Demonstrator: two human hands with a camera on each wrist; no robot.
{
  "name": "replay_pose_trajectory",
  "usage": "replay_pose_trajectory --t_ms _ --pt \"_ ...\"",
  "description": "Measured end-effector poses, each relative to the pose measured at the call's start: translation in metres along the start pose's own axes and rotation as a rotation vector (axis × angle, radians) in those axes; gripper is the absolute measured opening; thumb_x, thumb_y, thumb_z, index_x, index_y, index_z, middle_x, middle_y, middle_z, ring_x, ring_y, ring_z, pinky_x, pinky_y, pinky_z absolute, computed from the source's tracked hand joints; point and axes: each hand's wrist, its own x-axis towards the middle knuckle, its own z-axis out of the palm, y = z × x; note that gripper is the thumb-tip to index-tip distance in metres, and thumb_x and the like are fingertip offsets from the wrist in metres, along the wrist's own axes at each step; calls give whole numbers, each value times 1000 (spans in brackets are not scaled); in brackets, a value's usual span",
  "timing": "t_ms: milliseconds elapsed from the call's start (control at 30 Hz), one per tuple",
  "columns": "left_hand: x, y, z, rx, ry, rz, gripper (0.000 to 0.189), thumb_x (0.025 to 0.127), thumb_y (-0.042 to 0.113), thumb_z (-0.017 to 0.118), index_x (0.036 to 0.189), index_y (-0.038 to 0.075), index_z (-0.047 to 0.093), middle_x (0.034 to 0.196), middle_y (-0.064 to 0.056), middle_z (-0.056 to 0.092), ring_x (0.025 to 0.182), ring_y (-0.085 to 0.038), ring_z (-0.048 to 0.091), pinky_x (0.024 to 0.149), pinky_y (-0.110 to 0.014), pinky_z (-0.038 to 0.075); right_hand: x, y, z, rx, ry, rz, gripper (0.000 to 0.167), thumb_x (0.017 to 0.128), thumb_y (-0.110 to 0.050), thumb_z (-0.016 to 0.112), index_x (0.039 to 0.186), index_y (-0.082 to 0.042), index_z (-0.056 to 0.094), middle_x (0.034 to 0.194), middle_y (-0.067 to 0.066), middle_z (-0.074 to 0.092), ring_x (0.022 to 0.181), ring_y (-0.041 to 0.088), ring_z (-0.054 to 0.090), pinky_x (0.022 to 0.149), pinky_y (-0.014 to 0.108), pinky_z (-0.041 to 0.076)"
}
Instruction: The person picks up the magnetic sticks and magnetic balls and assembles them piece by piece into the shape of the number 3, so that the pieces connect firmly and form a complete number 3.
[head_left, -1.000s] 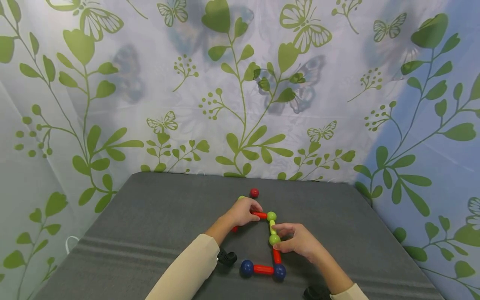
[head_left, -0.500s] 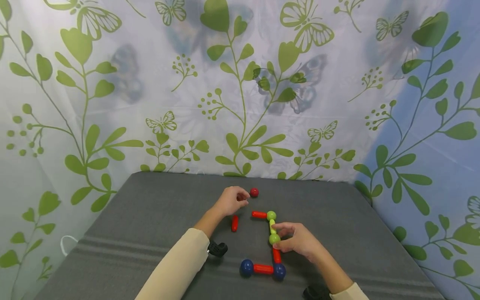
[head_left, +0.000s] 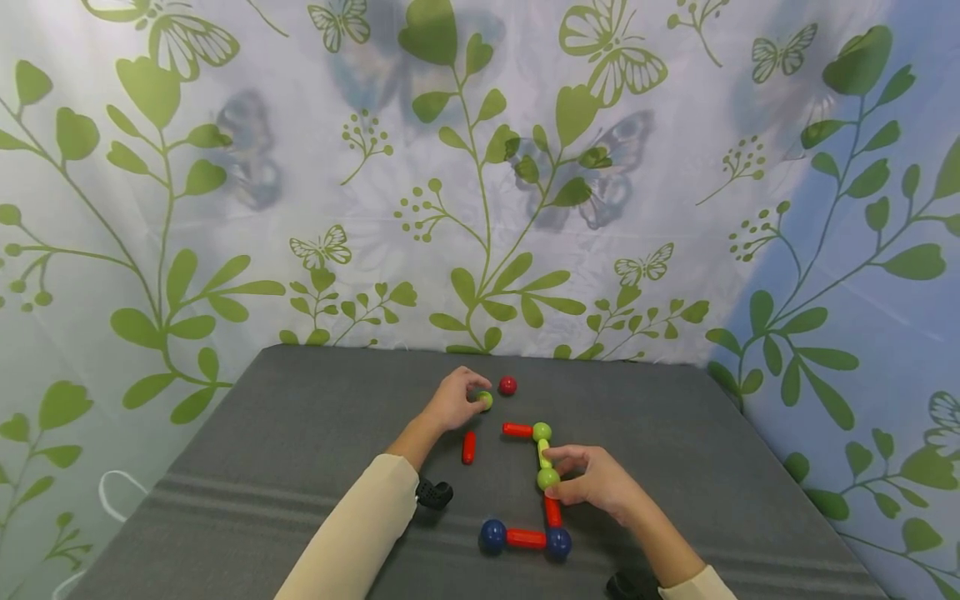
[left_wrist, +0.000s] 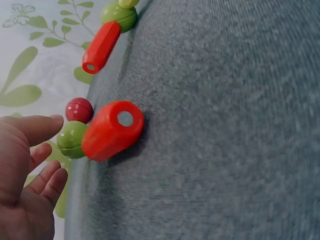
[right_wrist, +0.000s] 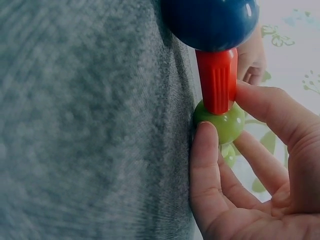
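In the head view my left hand (head_left: 450, 402) is at a loose green ball (head_left: 485, 401), fingers bent and spread around its near side. The left wrist view has that green ball (left_wrist: 72, 140) between thumb and fingers, not visibly gripped. My right hand (head_left: 596, 482) pinches a green ball (head_left: 548, 479) in a chain of magnetic rods and balls. Its fingertips (right_wrist: 206, 137) press that green ball (right_wrist: 227, 125) beside a red rod (right_wrist: 217, 80). The chain runs from a red rod (head_left: 517, 430) through green pieces to a blue ball (head_left: 558, 542).
A red ball (head_left: 507, 385) lies beyond the left hand. One loose red rod (head_left: 468, 447) lies near the left wrist. Another blue ball (head_left: 492, 536) ends the chain's near side. A grey cloth (head_left: 337, 433) covers the table, and a leaf-patterned curtain (head_left: 360, 275) hangs behind.
My left hand has let go of the chain's far red rod and moved left and away to the loose green ball. The right hand has kept its hold.
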Motion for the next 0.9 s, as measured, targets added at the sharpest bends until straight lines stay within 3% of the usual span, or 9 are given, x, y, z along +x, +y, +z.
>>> replay_pose_trajectory --t_ms 133,333,900 --pt "1 -7 3 19 -1 -3 31 91 9 77 122 9 72 127 -11 61 118 -33 61 99 -48 53 0 -1 1 -1 -1 -5 63 77 -8 86 136 -4 64 116 17 67 84 19 68 74 36 61" --pt "2 -12 6 -28 -10 -2 34 90 10 79 123 8 71 125 -11 64 117 -30 64 101 -47 53 0 0 1 4 -1 -2 64 77 -8 87 136 -4 64 117 17 66 84 20 69 74 37 61" --pt "-1 -11 10 -117 -36 -6 29 91 6 76 119 7 71 117 -11 70 106 -27 67 95 -44 55 3 7 0 -5 0 -5 65 77 -9 88 137 -6 64 116 16 67 86 20 68 73 36 60"
